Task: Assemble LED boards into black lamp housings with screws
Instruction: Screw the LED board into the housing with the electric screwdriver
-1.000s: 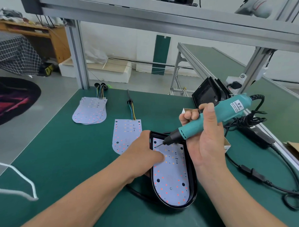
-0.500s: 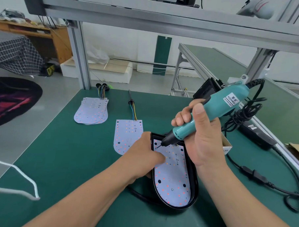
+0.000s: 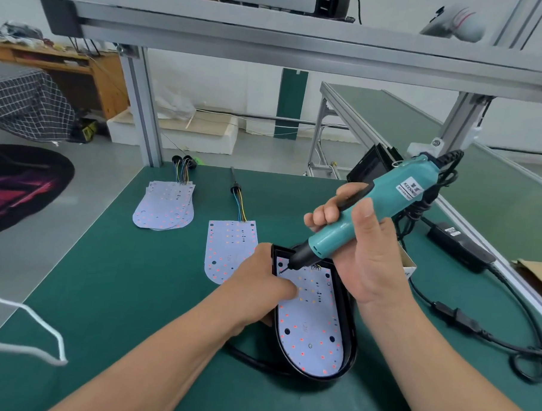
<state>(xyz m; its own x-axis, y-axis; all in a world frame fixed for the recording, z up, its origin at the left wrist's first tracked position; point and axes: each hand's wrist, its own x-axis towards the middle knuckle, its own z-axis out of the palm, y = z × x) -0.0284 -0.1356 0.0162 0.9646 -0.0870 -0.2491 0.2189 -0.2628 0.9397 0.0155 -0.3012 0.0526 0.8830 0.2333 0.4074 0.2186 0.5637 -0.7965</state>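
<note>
right grip (image 3: 364, 253), clasping the driver (image 3: 372, 209), has set its bit on the far-left corner of the board (image 3: 311, 328), left grip (image 3: 260, 282) clamping the housing (image 3: 351, 339), so fastening is likely starting.

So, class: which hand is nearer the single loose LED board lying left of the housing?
Left. The left hand grips the black lamp housing right beside the loose LED board; the right hand holds the electric screwdriver on the housing's far side.
</note>
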